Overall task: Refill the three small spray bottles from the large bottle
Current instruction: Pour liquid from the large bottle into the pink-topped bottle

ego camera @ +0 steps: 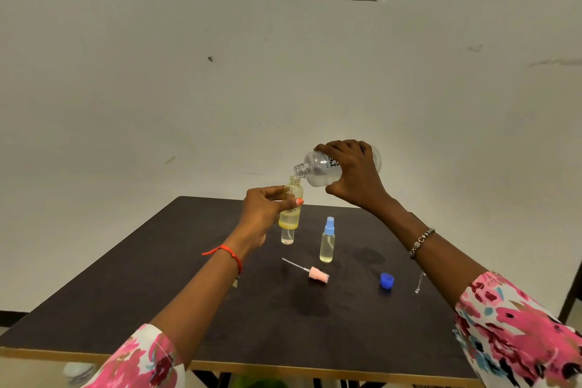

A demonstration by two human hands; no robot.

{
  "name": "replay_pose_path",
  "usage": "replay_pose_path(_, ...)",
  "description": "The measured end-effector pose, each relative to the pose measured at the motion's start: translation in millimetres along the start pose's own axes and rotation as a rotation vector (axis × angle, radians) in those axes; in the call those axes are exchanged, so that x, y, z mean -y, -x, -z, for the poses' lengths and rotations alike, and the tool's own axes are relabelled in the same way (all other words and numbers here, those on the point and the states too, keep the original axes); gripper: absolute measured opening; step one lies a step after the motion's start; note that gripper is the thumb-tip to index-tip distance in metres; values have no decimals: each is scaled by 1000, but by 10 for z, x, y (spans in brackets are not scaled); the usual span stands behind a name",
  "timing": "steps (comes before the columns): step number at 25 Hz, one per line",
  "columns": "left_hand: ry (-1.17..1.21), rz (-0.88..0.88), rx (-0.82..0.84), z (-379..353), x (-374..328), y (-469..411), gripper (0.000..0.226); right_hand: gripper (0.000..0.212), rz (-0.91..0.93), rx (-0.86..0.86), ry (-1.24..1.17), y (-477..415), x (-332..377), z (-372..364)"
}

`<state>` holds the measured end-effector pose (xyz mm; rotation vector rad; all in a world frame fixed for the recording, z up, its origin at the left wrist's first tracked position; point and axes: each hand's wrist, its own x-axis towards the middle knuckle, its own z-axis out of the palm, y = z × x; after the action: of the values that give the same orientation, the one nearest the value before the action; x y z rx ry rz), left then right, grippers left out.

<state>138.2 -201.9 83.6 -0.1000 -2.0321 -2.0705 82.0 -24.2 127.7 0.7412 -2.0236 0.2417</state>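
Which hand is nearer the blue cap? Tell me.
Right. The right hand, gripping the large bottle, hovers behind the blue cap; the left hand, holding a small bottle, is farther left.

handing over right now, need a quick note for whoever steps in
Left hand grips an uncapped small bottle above the table. Right hand holds the large bottle tilted, mouth at its opening.
Blue-topped spray bottle stands capped; a third small bottle stands behind the held one. Pink spray top and blue cap lie loose.
To do: finish pouring, refit tops, cap large bottle.
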Motion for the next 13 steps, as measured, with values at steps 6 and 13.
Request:
replay_pose_path(6, -14, 4, -11, -9, 2, -4, 49, 62, 3, -4, -6, 1, -5, 8)
replay_pose_path(13, -6, 0, -4, -11, 2, 17, 49, 62, 3, 4, -3, 14, -8, 26)
